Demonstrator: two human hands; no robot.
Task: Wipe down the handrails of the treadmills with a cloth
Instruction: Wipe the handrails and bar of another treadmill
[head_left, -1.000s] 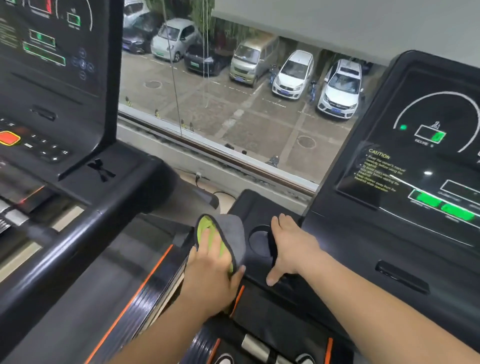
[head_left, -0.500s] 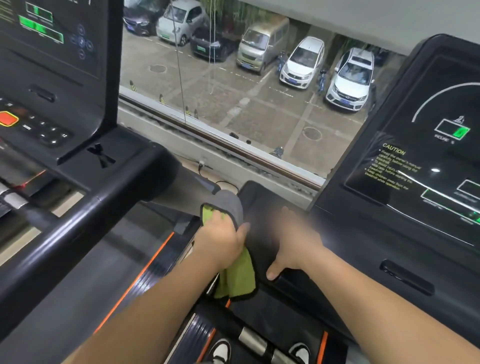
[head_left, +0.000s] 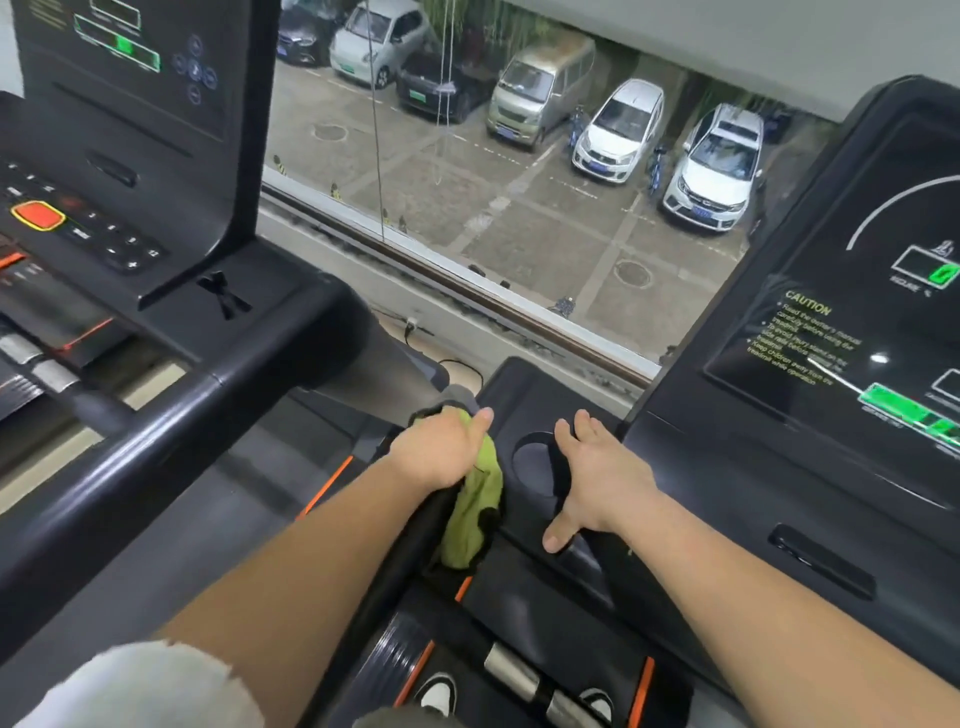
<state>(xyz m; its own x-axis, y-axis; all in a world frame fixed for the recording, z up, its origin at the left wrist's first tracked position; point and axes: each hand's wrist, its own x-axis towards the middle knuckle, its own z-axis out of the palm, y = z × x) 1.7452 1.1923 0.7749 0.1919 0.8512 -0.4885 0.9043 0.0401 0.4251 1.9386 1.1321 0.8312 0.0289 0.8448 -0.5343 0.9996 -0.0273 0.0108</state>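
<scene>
My left grip (head_left: 441, 449) wraps the green cloth (head_left: 475, 514) round the handrail (head_left: 400, 561) — full contact for wiping; my right grip (head_left: 602, 478), spread flat on the console tray (head_left: 519, 395), probably steadies me.

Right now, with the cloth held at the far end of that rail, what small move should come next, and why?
Probably draw the left hand and its green cloth back along the handrail toward the body. The hand grips the cloth round the rail's far end, so the nearer length seems the part left to wipe; the right hand rests flat beside the cup holder.
</scene>
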